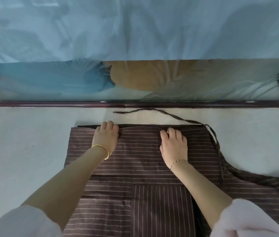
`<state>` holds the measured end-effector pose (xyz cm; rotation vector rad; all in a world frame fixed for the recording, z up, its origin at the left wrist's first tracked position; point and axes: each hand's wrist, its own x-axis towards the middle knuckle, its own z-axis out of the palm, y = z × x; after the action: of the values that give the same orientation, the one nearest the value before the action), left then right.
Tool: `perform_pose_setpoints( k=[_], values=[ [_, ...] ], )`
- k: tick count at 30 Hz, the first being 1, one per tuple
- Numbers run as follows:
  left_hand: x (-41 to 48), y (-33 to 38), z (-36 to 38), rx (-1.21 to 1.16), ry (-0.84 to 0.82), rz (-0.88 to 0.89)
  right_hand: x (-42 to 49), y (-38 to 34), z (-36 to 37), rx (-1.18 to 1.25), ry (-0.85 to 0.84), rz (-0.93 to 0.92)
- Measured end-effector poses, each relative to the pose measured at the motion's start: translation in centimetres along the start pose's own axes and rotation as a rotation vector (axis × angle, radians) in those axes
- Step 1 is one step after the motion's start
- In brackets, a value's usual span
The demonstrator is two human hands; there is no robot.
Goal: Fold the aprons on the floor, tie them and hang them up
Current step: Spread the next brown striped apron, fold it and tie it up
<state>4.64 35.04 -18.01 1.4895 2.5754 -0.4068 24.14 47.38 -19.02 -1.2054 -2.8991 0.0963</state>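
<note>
L hand [107,137], R hand [173,143] fingertips hidden; apron [135,161] cropped.

Floor: pale, one apron down on it.
Light grey speckled floor [24,142], with a dark rail [50,104] along its far side. Brown pinstriped apron [135,168] lies flat, centre to right, its far edge parallel to the rail, near it but apart. One dark tie [184,120] snakes over the bare floor between them. A second tie [218,144] trails down the apron's right edge.
</note>
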Motion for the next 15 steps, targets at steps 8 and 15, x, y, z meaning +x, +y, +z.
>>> perform_pose_setpoints(
  k=[8,15],
  values=[
    [-4.7,-0.6,1.3,0.005,-0.002,-0.080,-4.7,-1.5,0.3,0.036,-0.036,-0.033],
    [-3.4,-1.8,0.5,0.020,0.008,0.037,-2.8,-1.2,-0.2,0.012,-0.150,0.003]
  ],
)
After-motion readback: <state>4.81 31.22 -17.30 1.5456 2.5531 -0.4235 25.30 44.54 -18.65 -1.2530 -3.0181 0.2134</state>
